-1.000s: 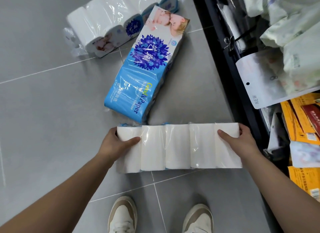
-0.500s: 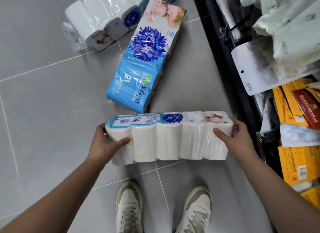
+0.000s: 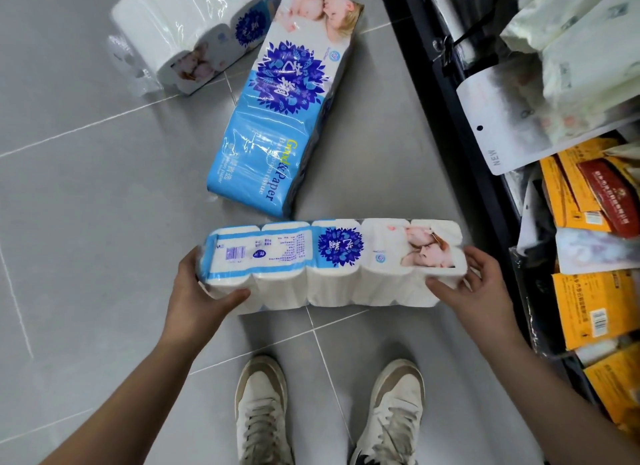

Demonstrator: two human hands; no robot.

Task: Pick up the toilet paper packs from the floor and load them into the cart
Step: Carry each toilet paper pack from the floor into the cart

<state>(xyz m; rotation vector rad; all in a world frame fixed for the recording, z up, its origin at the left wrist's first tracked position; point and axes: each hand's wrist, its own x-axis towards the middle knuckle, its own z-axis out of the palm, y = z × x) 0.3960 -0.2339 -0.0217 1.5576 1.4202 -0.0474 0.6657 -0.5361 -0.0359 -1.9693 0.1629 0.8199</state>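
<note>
Pack of toilet paper (image 3: 332,264) is gripped at both ends by the curled left hand (image 3: 197,291) and right hand (image 3: 479,293), above the floor (image 3: 104,222) beside the cart (image 3: 426,94), and should be kept level when it is carried over the cart's edge.

floor: grey tiles (image 3: 86,239) | lying: blue pack (image 3: 277,118); clear-wrapped pack (image 3: 180,39) | standing: white shoes (image 3: 261,405)

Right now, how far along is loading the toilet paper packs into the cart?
Done: nothing I can confirm; the visible part of the cart shows pale bags and orange packets, no toilet paper. In hand: one barcoded pack, gripped at its ends by the left hand and right hand. Left: the blue-printed pack and the clear-wrapped pack lying on the floor.
</note>
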